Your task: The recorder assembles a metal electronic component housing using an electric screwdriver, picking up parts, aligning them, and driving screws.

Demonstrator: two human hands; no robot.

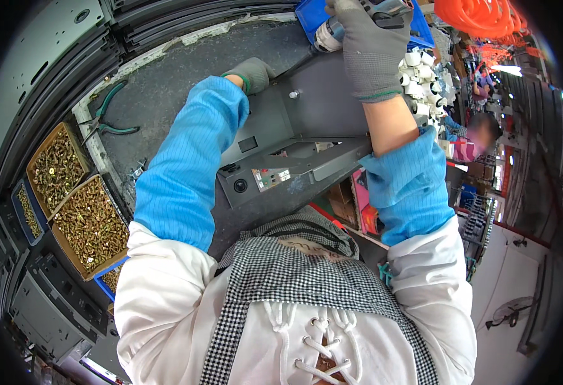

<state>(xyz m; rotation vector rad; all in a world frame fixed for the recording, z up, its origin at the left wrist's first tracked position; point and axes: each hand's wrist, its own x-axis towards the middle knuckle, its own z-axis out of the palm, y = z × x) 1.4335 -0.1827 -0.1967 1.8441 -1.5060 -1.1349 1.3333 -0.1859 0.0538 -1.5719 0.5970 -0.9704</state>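
Observation:
A dark grey sheet-metal case stands in front of me, with cutouts and a round black fitting on its near frame. My left hand, in a grey knit glove, is closed at the case's far left edge; its fingertips are partly hidden. Gripped in my gloved right hand is a power screwdriver, held above the far right side of the case. Its front end points left, toward the case's far edge. A small white knob sits on the inner face of the case.
Green-handled pliers lie on the dark bench. Boxes of brass-coloured screws stand at left, beside stacked metal panels. A blue bin, white parts and an orange coiled hose are at right. Another person sits beyond.

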